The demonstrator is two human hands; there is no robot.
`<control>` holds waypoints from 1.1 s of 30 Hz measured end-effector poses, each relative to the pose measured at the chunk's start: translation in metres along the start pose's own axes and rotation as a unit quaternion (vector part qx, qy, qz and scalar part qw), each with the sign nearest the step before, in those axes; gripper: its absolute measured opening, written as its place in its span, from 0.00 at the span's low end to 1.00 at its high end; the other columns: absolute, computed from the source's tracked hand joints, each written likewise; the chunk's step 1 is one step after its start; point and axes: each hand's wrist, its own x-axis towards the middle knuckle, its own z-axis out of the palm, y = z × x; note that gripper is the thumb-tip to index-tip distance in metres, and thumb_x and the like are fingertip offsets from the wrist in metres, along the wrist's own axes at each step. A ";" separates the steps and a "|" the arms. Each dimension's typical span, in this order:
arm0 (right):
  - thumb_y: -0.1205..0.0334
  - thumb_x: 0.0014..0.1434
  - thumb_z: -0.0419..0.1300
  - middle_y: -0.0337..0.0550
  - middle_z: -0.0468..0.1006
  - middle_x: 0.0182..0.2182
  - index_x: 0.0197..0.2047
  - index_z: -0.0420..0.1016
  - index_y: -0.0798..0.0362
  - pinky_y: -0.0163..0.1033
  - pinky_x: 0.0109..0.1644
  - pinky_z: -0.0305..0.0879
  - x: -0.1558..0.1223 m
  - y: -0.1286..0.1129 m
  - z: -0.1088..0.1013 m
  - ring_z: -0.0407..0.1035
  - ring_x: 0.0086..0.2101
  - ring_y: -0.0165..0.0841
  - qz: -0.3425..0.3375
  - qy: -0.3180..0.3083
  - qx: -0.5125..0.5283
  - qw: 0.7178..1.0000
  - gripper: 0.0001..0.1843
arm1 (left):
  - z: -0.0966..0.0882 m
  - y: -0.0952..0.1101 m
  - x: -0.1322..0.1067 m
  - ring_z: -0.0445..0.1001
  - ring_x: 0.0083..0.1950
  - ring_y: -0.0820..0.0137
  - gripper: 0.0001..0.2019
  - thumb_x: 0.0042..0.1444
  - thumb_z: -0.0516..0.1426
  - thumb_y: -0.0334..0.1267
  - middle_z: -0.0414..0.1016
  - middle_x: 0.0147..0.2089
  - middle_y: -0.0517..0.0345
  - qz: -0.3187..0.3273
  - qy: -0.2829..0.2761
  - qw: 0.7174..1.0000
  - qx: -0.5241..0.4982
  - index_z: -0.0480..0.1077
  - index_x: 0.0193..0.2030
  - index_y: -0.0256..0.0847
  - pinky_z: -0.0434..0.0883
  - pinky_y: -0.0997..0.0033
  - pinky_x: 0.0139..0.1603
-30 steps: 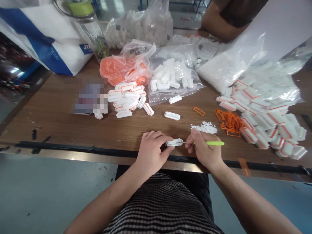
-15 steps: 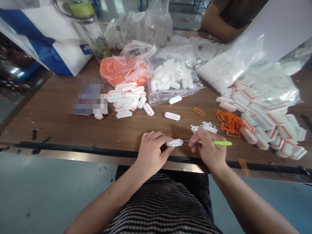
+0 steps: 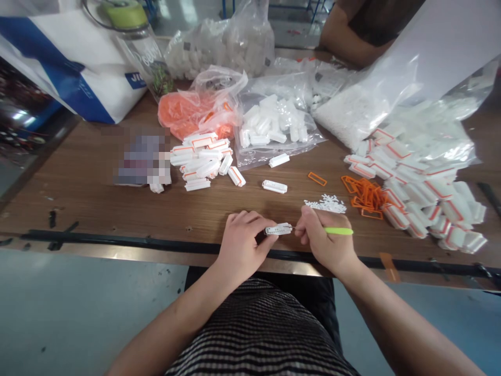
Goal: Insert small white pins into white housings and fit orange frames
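Near the table's front edge, my left hand (image 3: 243,245) pinches one end of a small white plastic strip (image 3: 278,229) with rows of small holes. My right hand (image 3: 325,237) is closed around a thin tool with a lime-green handle (image 3: 340,231), its fine metal tip reaching the strip's right end. The exact shape of that tip is too small to tell. Just beyond my right hand lies a heap of tiny white pieces (image 3: 331,203). Further off are a white strip (image 3: 274,186) and an orange rectangular frame (image 3: 317,178).
Orange frames (image 3: 366,194) lie beside a large pile of white parts with orange edging (image 3: 415,196). A smaller pile (image 3: 205,159) sits left of centre. Behind are plastic bags of parts (image 3: 274,122), a bottle (image 3: 143,49), a paper bag (image 3: 105,78) and another person's arm (image 3: 348,39).
My right hand has moved left, bringing the green tool's tip over the white strip. My left hand keeps its pinch. The whole view has shifted slightly.
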 end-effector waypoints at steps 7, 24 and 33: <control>0.55 0.67 0.52 0.38 0.73 0.15 0.17 0.71 0.53 0.31 0.20 0.61 -0.006 0.011 0.000 0.65 0.14 0.24 0.009 0.023 0.072 0.997 0.27 | 0.001 -0.001 -0.001 0.73 0.42 0.66 0.06 0.56 0.64 0.35 0.79 0.39 0.63 0.000 0.005 1.000 0.000 0.75 0.41 0.47 0.62 0.59 0.46; 0.58 0.66 0.52 0.36 0.72 0.13 0.17 0.71 0.53 0.30 0.21 0.61 -0.002 0.006 0.000 0.65 0.13 0.23 -0.004 0.007 0.042 0.999 0.26 | 0.001 0.000 0.000 0.73 0.41 0.66 0.05 0.57 0.64 0.35 0.79 0.38 0.63 0.001 0.005 1.000 0.003 0.75 0.40 0.47 0.62 0.59 0.46; 0.54 0.67 0.52 0.37 0.73 0.14 0.16 0.70 0.53 0.30 0.19 0.60 -0.003 0.009 0.001 0.64 0.13 0.23 0.027 0.009 0.069 0.997 0.28 | 0.000 0.000 0.000 0.73 0.42 0.65 0.05 0.57 0.64 0.35 0.79 0.39 0.63 -0.001 0.000 1.000 0.000 0.75 0.40 0.47 0.62 0.58 0.47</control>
